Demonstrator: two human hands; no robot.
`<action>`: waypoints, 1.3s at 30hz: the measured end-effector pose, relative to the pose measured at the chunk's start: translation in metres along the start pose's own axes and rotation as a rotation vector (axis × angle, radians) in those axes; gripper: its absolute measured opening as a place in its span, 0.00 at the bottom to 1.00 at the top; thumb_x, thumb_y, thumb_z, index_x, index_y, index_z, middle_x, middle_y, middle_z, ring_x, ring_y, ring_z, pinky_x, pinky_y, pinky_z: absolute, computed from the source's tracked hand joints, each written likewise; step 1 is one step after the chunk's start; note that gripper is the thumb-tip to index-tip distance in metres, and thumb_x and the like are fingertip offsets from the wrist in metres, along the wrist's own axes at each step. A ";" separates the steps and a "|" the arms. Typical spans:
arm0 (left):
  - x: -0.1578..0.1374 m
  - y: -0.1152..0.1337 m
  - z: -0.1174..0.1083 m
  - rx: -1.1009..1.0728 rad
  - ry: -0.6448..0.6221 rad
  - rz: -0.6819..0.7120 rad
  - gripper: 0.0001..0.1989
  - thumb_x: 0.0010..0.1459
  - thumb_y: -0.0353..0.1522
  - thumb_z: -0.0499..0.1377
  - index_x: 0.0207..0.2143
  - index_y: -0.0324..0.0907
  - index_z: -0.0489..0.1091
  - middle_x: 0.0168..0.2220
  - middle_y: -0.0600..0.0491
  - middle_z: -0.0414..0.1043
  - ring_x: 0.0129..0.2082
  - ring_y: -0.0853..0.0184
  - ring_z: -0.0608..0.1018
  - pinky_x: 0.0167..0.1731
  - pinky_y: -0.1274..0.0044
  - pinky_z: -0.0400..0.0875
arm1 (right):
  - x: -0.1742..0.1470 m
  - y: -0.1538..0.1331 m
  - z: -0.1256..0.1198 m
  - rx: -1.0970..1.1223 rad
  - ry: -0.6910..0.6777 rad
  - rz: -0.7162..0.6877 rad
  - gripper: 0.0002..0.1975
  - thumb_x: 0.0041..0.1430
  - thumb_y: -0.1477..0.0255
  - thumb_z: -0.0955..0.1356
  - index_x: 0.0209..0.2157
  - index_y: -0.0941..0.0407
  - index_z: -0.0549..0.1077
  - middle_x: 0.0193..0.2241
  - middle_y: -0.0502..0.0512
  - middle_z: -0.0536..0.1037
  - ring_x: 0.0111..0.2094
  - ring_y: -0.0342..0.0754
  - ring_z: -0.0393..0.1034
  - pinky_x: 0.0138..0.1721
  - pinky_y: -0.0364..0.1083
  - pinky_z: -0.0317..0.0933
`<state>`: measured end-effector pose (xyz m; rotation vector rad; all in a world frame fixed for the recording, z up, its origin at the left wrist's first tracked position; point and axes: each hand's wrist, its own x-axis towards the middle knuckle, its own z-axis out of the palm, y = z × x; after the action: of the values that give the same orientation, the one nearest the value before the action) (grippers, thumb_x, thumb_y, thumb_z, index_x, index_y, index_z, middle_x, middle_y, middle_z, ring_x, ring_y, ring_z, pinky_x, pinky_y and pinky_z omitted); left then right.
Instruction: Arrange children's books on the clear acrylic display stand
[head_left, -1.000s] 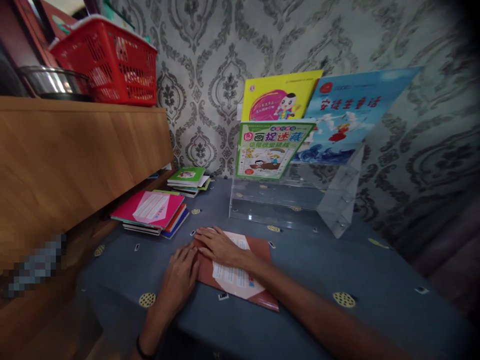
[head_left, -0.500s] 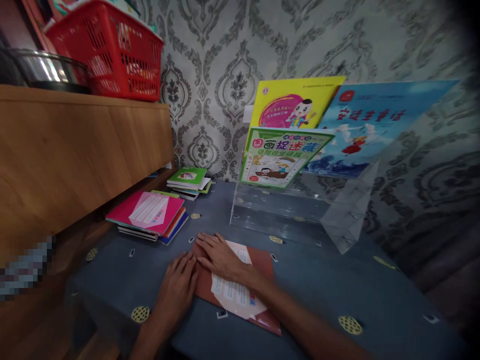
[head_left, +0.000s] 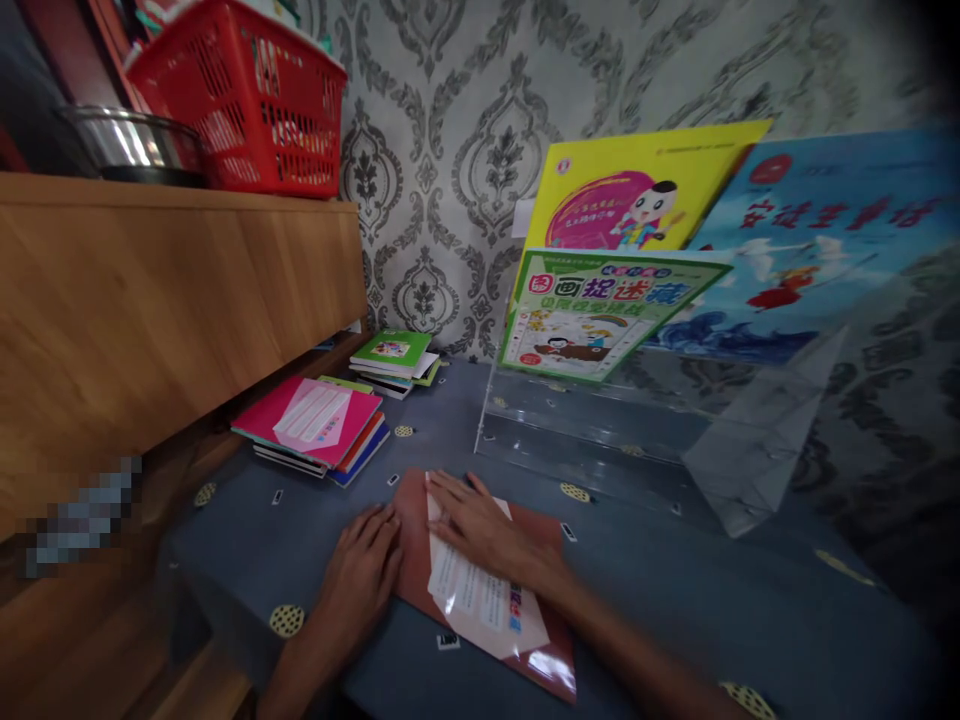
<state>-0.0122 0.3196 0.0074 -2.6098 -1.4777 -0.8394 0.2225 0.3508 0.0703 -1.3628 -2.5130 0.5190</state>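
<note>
A thin brownish-red book [head_left: 415, 545] with a pale printed panel lies flat on the patterned cloth in front of me. Across its upper part my right hand [head_left: 472, 520] rests flat, fingers stretched toward the top left and holding nothing. My left hand [head_left: 366, 555] lies at the book's left edge, fingers extended and the tips touching that edge. Both palms face down, and part of the panel is covered by my right hand and forearm.
Beyond the hands to the left are a pink-topped book stack [head_left: 322, 420] and a green-topped book stack [head_left: 394, 350]. A clear acrylic rack [head_left: 750, 470] at the right holds a yellow book [head_left: 600, 180], a green book [head_left: 555, 340] and a blue book [head_left: 832, 260]. A red basket [head_left: 262, 110] stands on the wooden cabinet [head_left: 172, 270].
My right hand has slid rightward across the book, away from its left edge. My left hand stays at that edge. The whole view has shifted slightly.
</note>
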 end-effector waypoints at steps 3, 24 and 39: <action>0.001 0.003 -0.006 -0.005 -0.011 -0.005 0.18 0.69 0.31 0.49 0.57 0.43 0.70 0.59 0.44 0.73 0.59 0.56 0.75 0.56 0.59 0.74 | -0.028 0.018 -0.001 -0.048 0.020 0.012 0.28 0.73 0.61 0.59 0.69 0.53 0.59 0.70 0.62 0.57 0.71 0.57 0.49 0.70 0.67 0.41; 0.065 0.021 -0.019 0.041 -0.315 0.185 0.26 0.73 0.41 0.45 0.65 0.37 0.58 0.69 0.39 0.59 0.70 0.55 0.61 0.66 0.60 0.59 | -0.066 0.034 0.011 -0.212 0.086 0.049 0.27 0.73 0.63 0.59 0.68 0.60 0.60 0.69 0.65 0.60 0.71 0.56 0.51 0.70 0.63 0.48; 0.071 0.018 0.008 -0.077 -0.361 0.349 0.29 0.72 0.46 0.46 0.65 0.38 0.62 0.69 0.39 0.59 0.70 0.54 0.62 0.67 0.58 0.54 | -0.102 0.026 0.016 -0.087 0.214 0.155 0.25 0.72 0.65 0.60 0.67 0.55 0.63 0.69 0.61 0.61 0.70 0.55 0.53 0.70 0.64 0.46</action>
<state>0.0346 0.3674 0.0381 -3.0699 -1.0003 -0.4136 0.2916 0.2753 0.0413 -1.5630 -2.2956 0.2780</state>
